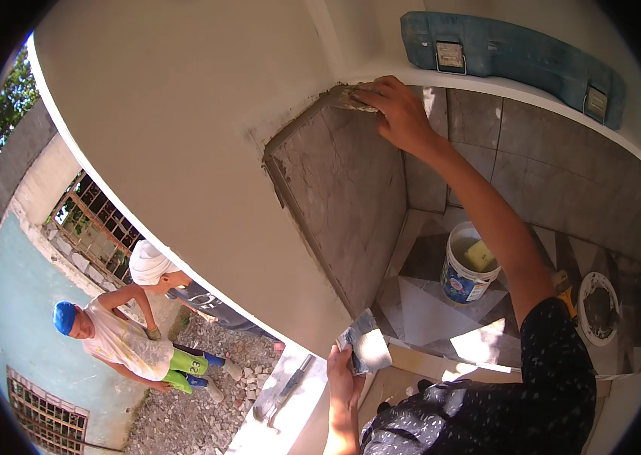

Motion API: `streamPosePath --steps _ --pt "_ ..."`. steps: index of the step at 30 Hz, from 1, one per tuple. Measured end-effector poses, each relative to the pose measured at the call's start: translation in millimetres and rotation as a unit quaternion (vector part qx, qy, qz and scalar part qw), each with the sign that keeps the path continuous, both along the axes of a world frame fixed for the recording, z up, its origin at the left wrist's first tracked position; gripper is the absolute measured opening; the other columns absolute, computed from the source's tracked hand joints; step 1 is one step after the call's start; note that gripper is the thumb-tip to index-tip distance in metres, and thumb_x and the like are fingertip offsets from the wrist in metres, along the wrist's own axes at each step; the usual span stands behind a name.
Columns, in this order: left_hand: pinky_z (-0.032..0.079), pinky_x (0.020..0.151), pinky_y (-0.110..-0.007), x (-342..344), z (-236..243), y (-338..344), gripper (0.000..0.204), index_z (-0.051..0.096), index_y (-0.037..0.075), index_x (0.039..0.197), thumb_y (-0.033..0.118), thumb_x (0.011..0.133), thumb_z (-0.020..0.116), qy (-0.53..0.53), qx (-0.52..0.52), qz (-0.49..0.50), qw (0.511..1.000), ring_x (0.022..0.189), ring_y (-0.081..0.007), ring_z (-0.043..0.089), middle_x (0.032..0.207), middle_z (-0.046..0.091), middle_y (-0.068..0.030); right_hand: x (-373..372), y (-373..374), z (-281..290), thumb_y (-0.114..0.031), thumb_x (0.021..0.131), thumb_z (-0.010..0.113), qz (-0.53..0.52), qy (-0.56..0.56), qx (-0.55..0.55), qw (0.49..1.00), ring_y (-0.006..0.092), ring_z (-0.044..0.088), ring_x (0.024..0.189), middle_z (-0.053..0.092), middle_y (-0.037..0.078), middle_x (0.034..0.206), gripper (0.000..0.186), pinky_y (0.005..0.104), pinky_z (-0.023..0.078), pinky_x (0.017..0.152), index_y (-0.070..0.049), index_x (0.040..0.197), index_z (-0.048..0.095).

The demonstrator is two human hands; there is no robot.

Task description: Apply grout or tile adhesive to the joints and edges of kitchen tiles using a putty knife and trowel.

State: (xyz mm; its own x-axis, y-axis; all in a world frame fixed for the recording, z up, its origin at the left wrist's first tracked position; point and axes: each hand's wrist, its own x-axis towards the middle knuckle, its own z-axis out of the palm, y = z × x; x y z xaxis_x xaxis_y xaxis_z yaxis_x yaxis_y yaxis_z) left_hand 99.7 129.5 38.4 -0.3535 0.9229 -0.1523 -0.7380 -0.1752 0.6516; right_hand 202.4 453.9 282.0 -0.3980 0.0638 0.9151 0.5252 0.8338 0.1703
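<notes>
My right hand (400, 114) reaches up to the top of a tiled wall opening. Its fingers are closed on a flat, mortar-smeared piece (356, 99), whose exact kind I cannot make out. That piece presses against a strip of wet grey mortar (301, 129), which runs along the tile edge and down the side of the cream wall (184, 114). Lower down, my left hand (343, 379) grips a flat plate (367, 343) with grey-blue smears and a bright sunlit face. The plate is close to the lower end of the mortar edge.
A white bucket (453, 277) holding a yellow sponge (478, 256) stands on the patterned floor. Beside it are a yellow-handled tool (563, 292) and a white dish (584, 322) with grey mortar. A hammer (284, 390) lies on the ledge. A blue case (521, 61) sits above. Two people stand outside.
</notes>
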Motion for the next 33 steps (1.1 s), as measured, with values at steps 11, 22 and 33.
streamPosePath --steps 11,22,33 --pt "0.051 0.079 -0.036 -5 -6 -3 0.024 0.049 -0.002 0.109 0.008 0.088 0.042 -0.023 -0.001 0.025 0.999 0.092 -0.021 0.06 0.103 0.058 -0.0102 -4 7 4 0.008 0.06 0.06 0.026 0.005 -0.046 0.999 0.0253 0.054 0.09 0.061 0.008 0.088 0.049 0.0369 0.047 0.075 -0.005 0.106 0.061" --pt "0.051 0.079 -0.035 -6 -12 -4 0.025 0.049 -0.002 0.11 0.008 0.087 0.043 -0.031 -0.001 0.025 0.999 0.092 -0.0207 0.06 0.103 0.058 -0.0106 -20 15 -11 0.015 0.057 0.055 0.02 0.051 -0.028 0.998 0.0278 0.056 0.095 0.062 0.012 0.092 0.053 0.0353 0.048 0.072 -0.004 0.106 0.061" --pt "0.051 0.077 -0.035 -2 -7 -3 0.025 0.049 -0.001 0.11 0.008 0.086 0.044 -0.042 0.003 0.024 0.999 0.09 -0.021 0.061 0.102 0.058 -0.0106 -23 12 -11 0.01 0.055 0.06 0.002 0.055 -0.022 0.998 0.0264 0.054 0.09 0.062 0.009 0.087 0.048 0.0363 0.048 0.074 -0.003 0.102 0.063"
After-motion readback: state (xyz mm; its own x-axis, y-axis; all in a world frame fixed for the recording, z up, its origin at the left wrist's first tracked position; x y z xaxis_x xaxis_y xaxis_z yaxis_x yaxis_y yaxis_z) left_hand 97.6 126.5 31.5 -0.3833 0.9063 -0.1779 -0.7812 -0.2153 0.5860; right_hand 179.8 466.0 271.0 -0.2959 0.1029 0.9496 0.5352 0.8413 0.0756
